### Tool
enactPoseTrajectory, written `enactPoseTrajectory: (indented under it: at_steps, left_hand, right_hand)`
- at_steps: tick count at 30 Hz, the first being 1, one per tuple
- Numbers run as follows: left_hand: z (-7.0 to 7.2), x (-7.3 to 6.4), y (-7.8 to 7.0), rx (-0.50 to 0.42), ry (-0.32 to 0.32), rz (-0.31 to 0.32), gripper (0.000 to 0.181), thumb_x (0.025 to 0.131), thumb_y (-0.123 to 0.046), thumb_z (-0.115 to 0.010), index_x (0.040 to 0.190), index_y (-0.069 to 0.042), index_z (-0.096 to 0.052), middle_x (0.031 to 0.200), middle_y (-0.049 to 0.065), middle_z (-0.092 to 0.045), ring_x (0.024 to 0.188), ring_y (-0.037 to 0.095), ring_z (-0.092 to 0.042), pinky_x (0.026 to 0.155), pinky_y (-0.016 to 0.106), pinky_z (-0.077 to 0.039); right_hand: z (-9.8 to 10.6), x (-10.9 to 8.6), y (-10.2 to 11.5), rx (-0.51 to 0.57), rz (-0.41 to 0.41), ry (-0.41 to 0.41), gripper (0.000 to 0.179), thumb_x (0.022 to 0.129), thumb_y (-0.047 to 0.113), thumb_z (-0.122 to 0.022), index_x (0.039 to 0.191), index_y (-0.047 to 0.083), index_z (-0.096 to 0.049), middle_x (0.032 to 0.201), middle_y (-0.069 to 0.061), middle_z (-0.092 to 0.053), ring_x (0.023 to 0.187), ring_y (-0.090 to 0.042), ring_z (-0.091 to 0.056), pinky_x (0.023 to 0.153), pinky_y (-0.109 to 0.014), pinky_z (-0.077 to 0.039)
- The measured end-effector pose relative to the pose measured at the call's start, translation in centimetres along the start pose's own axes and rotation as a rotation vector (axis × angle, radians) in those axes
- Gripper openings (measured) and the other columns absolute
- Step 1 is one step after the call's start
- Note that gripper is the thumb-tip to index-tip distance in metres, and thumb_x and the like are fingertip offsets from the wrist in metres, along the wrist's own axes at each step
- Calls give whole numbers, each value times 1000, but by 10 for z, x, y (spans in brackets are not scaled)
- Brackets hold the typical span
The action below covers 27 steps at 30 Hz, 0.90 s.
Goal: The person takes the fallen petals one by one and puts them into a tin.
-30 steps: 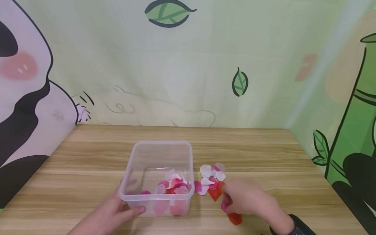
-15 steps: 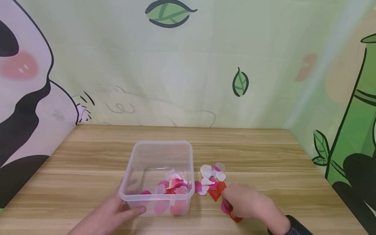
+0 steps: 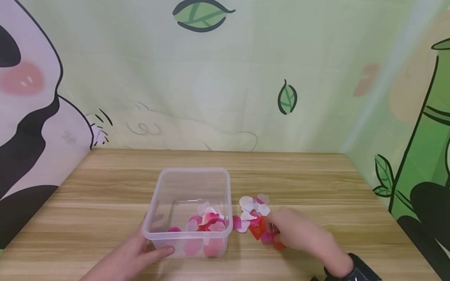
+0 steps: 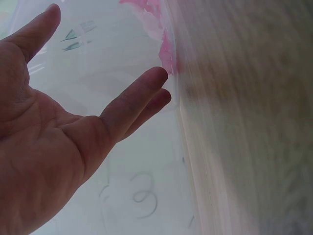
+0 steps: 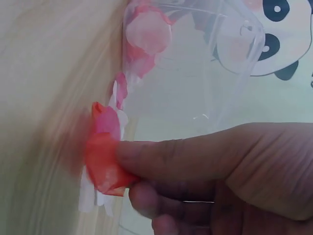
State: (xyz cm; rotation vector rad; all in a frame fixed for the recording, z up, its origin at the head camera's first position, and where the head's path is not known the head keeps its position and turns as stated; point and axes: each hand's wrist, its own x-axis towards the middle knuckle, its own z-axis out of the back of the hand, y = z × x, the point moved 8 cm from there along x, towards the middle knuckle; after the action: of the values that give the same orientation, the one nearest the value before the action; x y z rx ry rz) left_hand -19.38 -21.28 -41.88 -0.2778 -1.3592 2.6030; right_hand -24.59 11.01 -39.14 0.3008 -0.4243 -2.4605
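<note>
A clear plastic container [image 3: 195, 236] stands on the wooden table, with pink, white and red petals [image 3: 211, 224] lying inside. My left hand [image 3: 140, 249] is at its near left corner, thumb against the front wall; the left wrist view shows the fingers straight and spread along the plastic. To the container's right, my right hand [image 3: 299, 230] pinches a red petal [image 5: 107, 164] between thumb and fingers, low over the table. Under and beside the fingertips lie a magenta petal [image 3: 267, 237] and an orange-red petal [image 3: 258, 228]. The right fingertips are partly hidden in the head view.
More white and pink petals [image 3: 246, 203] lie loosely between the container and my right hand. The wooden table [image 3: 309, 175] ends at a printed cloth backdrop [image 3: 228, 78] with a panda and leaves. A black band [image 3: 355, 269] is on the right wrist.
My right hand has come down on the red petal nearest the front edge, then drawn it away from that edge toward the other petals. The left hand and container have stayed put.
</note>
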Motion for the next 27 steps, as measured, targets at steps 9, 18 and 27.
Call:
enactPoseTrajectory:
  at_steps: [9, 18, 27]
  left_hand:
    - [-1, 0, -1, -5, 8, -6, 103, 91, -39, -79, 164, -14, -11, 155, 25, -40, 132, 41, -50, 105, 63, -40]
    - [0, -1, 0, 15, 2, -12, 104, 91, -41, -79, 164, -13, -11, 156, 24, -40, 133, 42, -49, 105, 63, -40]
    - [0, 0, 0, 7, 2, -14, 104, 91, -40, -79, 165, -16, -9, 154, 24, -42, 132, 41, -51, 104, 63, -41]
  right_hand:
    - [21, 4, 8, -10, 87, -151, 27, 85, -4, -80, 75, 15, -63, 67, 9, -51, 63, -8, -46, 58, -25, -44]
    - [36, 6, 19, 69, 130, -284, 26, 85, -9, -77, 78, 14, -66, 71, 8, -57, 63, -6, -51, 58, -23, -49]
    - [56, -3, 38, 103, 250, -580, 23, 79, -9, -84, 93, 7, -76, 89, 3, -73, 78, -7, -66, 70, -23, -57]
